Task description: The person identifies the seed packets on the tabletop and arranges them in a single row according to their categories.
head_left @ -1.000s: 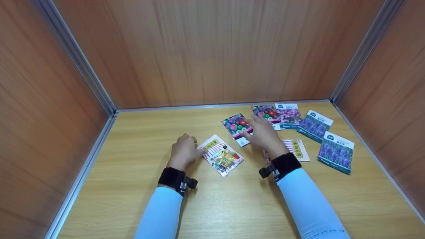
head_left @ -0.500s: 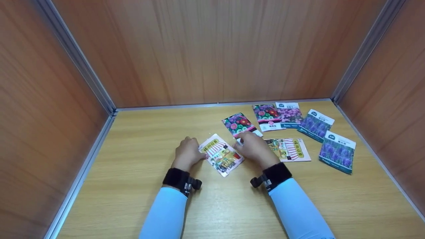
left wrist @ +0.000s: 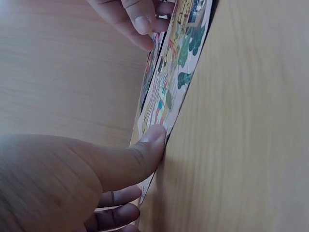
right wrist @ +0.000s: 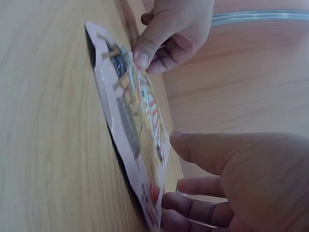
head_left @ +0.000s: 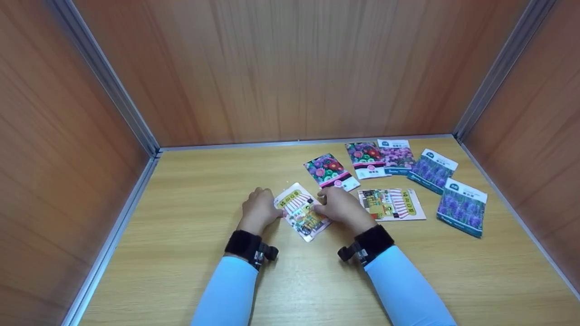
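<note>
A seed packet (head_left: 300, 218) with a striped awning and a yellow label lies slantwise on the table between both hands. My left hand (head_left: 259, 210) pinches its left edge, thumb on top and fingers at the underside, as the left wrist view shows on the packet (left wrist: 166, 92). On the opposite side, my right hand (head_left: 343, 207) is at the packet's right edge with thumb and fingers apart. In the right wrist view the right thumb (right wrist: 203, 147) sits just beside the packet (right wrist: 137, 111), its other fingers close to the edge.
Just behind is a packet with mixed flowers (head_left: 327, 168); a matching one (head_left: 366, 154) overlaps a pink-flower packet (head_left: 398, 158). Two lavender packets (head_left: 432, 171) lie at the right. Another awning packet (head_left: 392, 204) is beside my right hand. Wooden walls (head_left: 294, 68) enclose the table.
My right hand has come left and nearer, from the mixed-flower packet to the awning packet's right edge. The mixed-flower packet has turned slightly. My left hand has shifted slightly right.
</note>
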Tool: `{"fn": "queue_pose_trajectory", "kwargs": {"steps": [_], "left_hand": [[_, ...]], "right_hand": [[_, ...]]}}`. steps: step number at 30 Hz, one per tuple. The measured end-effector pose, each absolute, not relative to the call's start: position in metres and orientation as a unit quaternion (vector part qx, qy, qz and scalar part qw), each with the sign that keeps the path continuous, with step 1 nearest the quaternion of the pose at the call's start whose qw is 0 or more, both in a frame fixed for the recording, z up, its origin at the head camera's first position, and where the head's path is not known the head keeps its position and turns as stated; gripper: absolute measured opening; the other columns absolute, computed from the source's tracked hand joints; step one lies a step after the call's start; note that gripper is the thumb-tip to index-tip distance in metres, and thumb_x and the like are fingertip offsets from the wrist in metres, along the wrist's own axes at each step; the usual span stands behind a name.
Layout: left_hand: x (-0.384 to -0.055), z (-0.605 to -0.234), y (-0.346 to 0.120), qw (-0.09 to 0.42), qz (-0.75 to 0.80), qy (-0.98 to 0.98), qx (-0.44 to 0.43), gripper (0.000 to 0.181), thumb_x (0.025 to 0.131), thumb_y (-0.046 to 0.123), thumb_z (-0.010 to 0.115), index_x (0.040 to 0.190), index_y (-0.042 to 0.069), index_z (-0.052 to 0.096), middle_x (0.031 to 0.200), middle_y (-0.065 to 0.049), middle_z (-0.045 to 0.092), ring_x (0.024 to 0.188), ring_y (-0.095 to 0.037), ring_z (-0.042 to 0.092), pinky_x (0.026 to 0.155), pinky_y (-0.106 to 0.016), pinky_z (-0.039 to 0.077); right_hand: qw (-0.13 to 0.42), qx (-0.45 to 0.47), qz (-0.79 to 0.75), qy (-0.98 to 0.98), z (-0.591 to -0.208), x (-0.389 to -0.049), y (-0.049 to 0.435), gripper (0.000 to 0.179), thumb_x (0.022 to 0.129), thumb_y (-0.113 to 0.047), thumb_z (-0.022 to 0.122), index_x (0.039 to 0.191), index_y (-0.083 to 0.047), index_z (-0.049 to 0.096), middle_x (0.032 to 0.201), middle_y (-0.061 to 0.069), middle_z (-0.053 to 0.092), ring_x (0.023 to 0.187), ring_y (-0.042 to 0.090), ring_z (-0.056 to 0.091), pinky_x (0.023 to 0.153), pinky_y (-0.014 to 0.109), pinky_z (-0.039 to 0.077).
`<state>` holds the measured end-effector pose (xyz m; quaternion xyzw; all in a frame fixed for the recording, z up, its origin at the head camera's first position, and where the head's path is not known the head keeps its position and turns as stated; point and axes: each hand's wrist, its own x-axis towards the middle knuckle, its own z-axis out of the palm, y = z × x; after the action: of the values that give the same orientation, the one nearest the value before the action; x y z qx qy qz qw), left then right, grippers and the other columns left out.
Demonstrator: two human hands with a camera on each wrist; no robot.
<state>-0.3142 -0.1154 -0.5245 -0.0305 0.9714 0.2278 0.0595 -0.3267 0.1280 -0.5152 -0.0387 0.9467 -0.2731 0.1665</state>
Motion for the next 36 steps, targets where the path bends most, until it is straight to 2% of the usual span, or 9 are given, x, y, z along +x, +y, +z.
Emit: {"fn": "queue_pose_trajectory", "kwargs": {"steps": [5,9,15,21,25,29,31,33,36], "left_hand": [[-0.313,-0.526,-0.112,0.058,0.216,0.974,-0.024,0.065,0.089,0.036,0.1,0.132,-0.003,0.072,0.125,-0.017,0.067,0.119,-0.036,0.064,0.109,-0.059,0.057],[-0.312,-0.526,-0.111,0.062,0.21,0.975,-0.023,0.065,0.091,0.038,0.098,0.135,-0.001,0.071,0.127,-0.017,0.067,0.122,-0.037,0.063,0.111,-0.06,0.055],[-0.311,-0.526,-0.11,0.056,0.207,0.977,-0.017,0.068,0.091,0.045,0.097,0.136,0.001,0.071,0.125,-0.016,0.067,0.118,-0.036,0.063,0.107,-0.058,0.056],[-0.312,-0.526,-0.112,0.042,0.214,0.976,-0.015,0.069,0.094,0.048,0.093,0.139,0.002,0.069,0.128,-0.018,0.069,0.12,-0.038,0.067,0.104,-0.058,0.059],[-0.313,-0.524,-0.113,0.043,0.256,0.965,-0.026,0.077,0.099,0.047,0.088,0.156,0.002,0.061,0.143,-0.021,0.068,0.133,-0.041,0.068,0.113,-0.057,0.058],[-0.313,-0.52,-0.114,0.049,0.308,0.95,-0.027,0.085,0.104,0.045,0.083,0.17,0.003,0.048,0.163,-0.022,0.06,0.153,-0.041,0.058,0.13,-0.055,0.049],[-0.313,-0.517,-0.114,0.053,0.326,0.944,-0.019,0.081,0.107,0.043,0.079,0.171,0.003,0.047,0.161,-0.02,0.062,0.153,-0.039,0.059,0.131,-0.054,0.049],[-0.312,-0.514,-0.112,0.053,0.337,0.94,-0.002,0.069,0.111,0.042,0.075,0.166,0.005,0.055,0.152,-0.017,0.069,0.144,-0.035,0.066,0.125,-0.052,0.054],[-0.312,-0.508,-0.11,0.051,0.357,0.932,0.032,0.045,0.114,0.038,0.07,0.146,0.007,0.072,0.129,-0.011,0.076,0.122,-0.03,0.072,0.11,-0.05,0.061]], "right_hand": [[0.184,-0.029,-0.303,0.934,-0.515,-0.325,0.127,0.065,0.106,-0.038,0.08,0.162,-0.01,0.062,0.151,0.015,0.072,0.123,0.03,0.069,0.112,0.048,0.06],[0.177,-0.034,-0.316,0.931,-0.517,-0.327,0.128,0.058,0.108,-0.033,0.079,0.158,-0.007,0.065,0.15,0.017,0.072,0.124,0.031,0.07,0.112,0.049,0.06],[0.161,-0.04,-0.358,0.919,-0.52,-0.331,0.133,0.03,0.109,-0.021,0.074,0.135,-0.005,0.08,0.127,0.014,0.076,0.108,0.026,0.071,0.094,0.04,0.061],[0.139,-0.067,-0.383,0.911,-0.52,-0.333,0.14,0.021,0.107,-0.018,0.072,0.12,-0.005,0.081,0.102,0.008,0.075,0.088,0.018,0.066,0.076,0.029,0.055],[0.137,-0.039,-0.423,0.895,-0.516,-0.334,0.142,0.016,0.107,-0.02,0.074,0.118,-0.009,0.08,0.097,0.004,0.071,0.082,0.016,0.062,0.07,0.027,0.052],[0.123,-0.01,-0.466,0.876,-0.512,-0.335,0.145,0.012,0.108,-0.021,0.075,0.115,-0.013,0.077,0.095,0.003,0.067,0.076,0.015,0.057,0.065,0.027,0.049],[0.107,-0.011,-0.481,0.87,-0.511,-0.335,0.146,0.01,0.109,-0.021,0.075,0.113,-0.013,0.076,0.094,0.003,0.067,0.074,0.014,0.056,0.062,0.027,0.047],[0.091,-0.017,-0.495,0.864,-0.51,-0.335,0.148,0.01,0.109,-0.021,0.074,0.111,-0.012,0.074,0.094,0.002,0.067,0.073,0.013,0.056,0.062,0.026,0.047],[0.071,-0.023,-0.518,0.852,-0.509,-0.336,0.149,0.01,0.11,-0.021,0.075,0.109,-0.011,0.073,0.093,0.0,0.073,0.074,0.013,0.058,0.063,0.025,0.048]]}}
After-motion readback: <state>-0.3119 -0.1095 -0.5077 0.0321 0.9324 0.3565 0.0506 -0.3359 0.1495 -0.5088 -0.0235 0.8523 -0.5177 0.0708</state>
